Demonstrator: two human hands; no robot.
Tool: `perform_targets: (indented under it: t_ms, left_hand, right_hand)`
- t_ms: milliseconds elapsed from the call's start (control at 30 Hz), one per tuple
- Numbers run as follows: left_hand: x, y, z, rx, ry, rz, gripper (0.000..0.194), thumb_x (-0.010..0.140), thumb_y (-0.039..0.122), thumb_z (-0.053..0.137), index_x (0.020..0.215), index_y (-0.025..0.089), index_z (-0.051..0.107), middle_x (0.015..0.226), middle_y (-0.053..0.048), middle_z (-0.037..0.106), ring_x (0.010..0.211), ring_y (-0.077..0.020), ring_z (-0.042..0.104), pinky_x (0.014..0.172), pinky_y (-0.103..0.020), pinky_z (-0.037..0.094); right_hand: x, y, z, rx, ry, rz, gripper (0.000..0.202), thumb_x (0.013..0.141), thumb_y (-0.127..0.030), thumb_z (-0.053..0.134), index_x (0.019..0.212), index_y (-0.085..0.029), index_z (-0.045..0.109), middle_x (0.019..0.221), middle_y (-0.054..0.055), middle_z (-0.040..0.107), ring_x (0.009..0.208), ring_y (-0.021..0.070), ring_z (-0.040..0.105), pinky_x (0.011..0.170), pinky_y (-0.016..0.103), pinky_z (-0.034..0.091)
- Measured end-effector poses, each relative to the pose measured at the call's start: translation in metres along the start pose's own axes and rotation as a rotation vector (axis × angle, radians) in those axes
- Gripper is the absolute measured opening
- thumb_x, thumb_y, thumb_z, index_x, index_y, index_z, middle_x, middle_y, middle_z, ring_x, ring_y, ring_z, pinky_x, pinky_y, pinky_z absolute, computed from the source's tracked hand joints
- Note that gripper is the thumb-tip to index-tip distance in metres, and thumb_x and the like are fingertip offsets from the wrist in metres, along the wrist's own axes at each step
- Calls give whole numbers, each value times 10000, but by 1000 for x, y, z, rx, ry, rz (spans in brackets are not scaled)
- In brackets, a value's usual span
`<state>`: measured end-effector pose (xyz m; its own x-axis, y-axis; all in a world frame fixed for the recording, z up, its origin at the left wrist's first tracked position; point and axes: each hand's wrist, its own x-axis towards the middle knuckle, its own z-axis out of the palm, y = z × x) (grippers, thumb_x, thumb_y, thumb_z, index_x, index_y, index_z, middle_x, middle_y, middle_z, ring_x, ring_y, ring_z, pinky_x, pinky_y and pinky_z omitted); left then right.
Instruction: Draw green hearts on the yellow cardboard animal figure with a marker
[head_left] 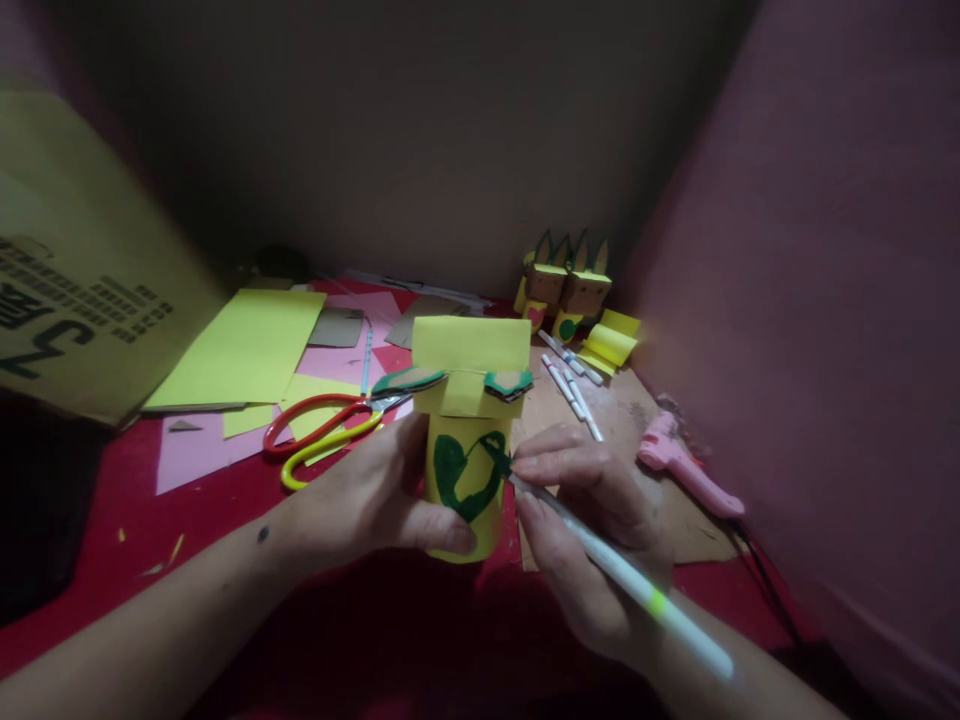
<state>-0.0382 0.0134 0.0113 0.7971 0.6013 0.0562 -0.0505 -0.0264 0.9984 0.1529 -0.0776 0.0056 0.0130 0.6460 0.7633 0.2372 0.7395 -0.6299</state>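
A yellow paper figure (471, 388), with a tube-shaped body and a boxy top, stands in the middle of the view. Two green-edged, ear-shaped pieces stick out from its top. My left hand (397, 500) wraps round the body from the left, thumb across its lower front. On the body is a heart (452, 478) in dark green, partly filled, its middle still yellow. My right hand (592, 520) pinches a white felt-tip pen (626, 575) with a yellow-green band. Its tip meets the heart's right side.
Red-and-yellow-handled scissors (322, 425) lie left on coloured paper sheets (240, 340). At right, a pink glue gun (686, 465) and several pens (566, 385) rest on a cardboard sheet (705, 540). Similar finished-looking figures (566, 285) stand behind. A large box (82, 290) rises at left.
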Motion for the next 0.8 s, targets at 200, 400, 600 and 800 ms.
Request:
perform_targets:
  t_ms: [200, 400, 600, 800]
  left_hand:
    - [1, -4, -2, -24, -23, 54, 756, 728, 193, 954, 1380, 251, 576, 1277, -47, 711, 1129, -247, 631, 757, -238, 499]
    - [1, -5, -3, -41, -25, 58, 731, 727, 196, 952, 1359, 250, 589, 1283, -44, 706, 1147, -255, 630, 819, -257, 520]
    - [0, 1, 0, -37, 1, -5, 714, 725, 249, 960, 1336, 246, 590, 1130, -15, 691, 1033, -226, 629, 719, -240, 503]
    - [2, 0, 1, -51, -3, 38, 747, 746, 243, 934, 1387, 249, 550, 1285, -59, 694, 1176, -277, 626, 840, -286, 532]
  right_hand:
    - [0, -1, 1, -30, -5, -7, 305, 894, -6, 623, 1084, -240, 665, 954, 33, 655, 839, 158, 659, 744, 313, 580]
    - [1, -2, 0, -26, -34, 24, 272, 906, -12, 618, 1046, -241, 661, 933, 31, 664, 806, 157, 646, 749, 329, 563]
    - [-1, -3, 0, 35, 20, 23, 330, 888, 12, 624, 1092, -241, 685, 962, 24, 656, 879, 148, 652, 754, 274, 561]
    - [0, -1, 0, 4, 35, 11, 336, 884, 14, 628, 1096, -242, 682, 971, 23, 668, 888, 146, 667, 780, 275, 574]
